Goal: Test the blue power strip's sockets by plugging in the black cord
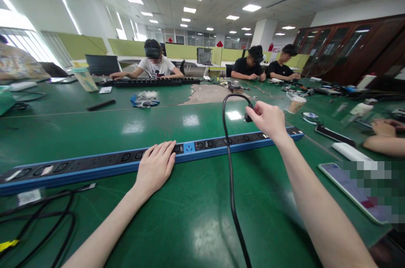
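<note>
A long blue and black power strip (202,150) lies across the green table, slanting up to the right, with rows of sockets along its top and one blue socket near the middle. My left hand (156,164) rests on the strip just left of that blue socket, fingers stretched out flat over it. Above the strip's right part, my right hand (268,118) is closed on a black plug (249,115), largely hidden by the fingers. From the plug a black cord (232,183) loops up, then drops in front of the strip to the bottom edge.
Coiled black cables (57,213) lie at the lower left. At the right are a phone (351,192), a plastic cup (296,103) and another person's hands (387,131). Gloves (144,99) and another cup (85,79) stand farther back. Several people sit across the table.
</note>
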`<state>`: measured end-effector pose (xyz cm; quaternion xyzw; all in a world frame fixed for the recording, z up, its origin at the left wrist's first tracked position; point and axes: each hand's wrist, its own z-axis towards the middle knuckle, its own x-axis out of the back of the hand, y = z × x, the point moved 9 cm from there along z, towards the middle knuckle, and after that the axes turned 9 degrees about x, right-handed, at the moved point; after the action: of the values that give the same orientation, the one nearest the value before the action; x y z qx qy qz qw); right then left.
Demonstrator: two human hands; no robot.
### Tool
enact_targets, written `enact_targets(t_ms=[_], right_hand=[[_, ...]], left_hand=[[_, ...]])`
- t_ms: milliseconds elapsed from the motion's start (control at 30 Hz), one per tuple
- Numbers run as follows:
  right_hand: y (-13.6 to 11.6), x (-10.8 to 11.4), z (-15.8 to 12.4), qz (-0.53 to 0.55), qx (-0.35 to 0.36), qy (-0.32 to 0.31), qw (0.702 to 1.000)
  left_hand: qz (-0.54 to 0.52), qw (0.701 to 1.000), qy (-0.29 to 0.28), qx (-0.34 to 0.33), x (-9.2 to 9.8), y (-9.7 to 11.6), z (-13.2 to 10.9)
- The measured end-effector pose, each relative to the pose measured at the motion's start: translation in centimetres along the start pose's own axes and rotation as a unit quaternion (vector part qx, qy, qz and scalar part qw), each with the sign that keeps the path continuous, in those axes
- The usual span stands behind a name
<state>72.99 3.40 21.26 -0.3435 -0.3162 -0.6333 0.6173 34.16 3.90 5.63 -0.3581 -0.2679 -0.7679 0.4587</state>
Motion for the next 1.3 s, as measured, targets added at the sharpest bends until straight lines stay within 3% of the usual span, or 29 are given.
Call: enact_targets(t_ms=[67, 133, 267, 500, 1000, 1300], right_hand=[[0.9, -0.2, 0.1, 0.009, -0.026, 0.002, 1.0], [1.1, -1.4, 0.2, 0.019, -0.028, -0.037, 0.999], [-0.1, -5.0, -0.3, 0.006, -0.006, -0.117, 0.993], [-1.4, -9.2, -1.5, -0.03, 0.015, -0.16, 0.987], [-2.0, -9.7, -1.6, -0.079, 0.046, -0.158, 0.983], [-3.1, -11.0, -2.1, -0.07, 0.042, -0.171, 0.982]], left_hand=[[-0.002, 1.0, 0.002, -0.001, 0.1, 0.0, 0.0], [-0.002, 1.0, 0.001, -0.001, 0.1, 0.1, 0.0], [0.0, 1.0, -0.001, 0.0, 0.0, 0.1, 0.0], [-0.007, 1.0, -0.002, 0.005, 0.0, 0.0, 0.0], [0.001, 1.0, -0.004, 0.005, -0.1, 0.0, 0.0], [0.004, 1.0, -0.002, 0.005, 0.0, 0.0, 0.0]])
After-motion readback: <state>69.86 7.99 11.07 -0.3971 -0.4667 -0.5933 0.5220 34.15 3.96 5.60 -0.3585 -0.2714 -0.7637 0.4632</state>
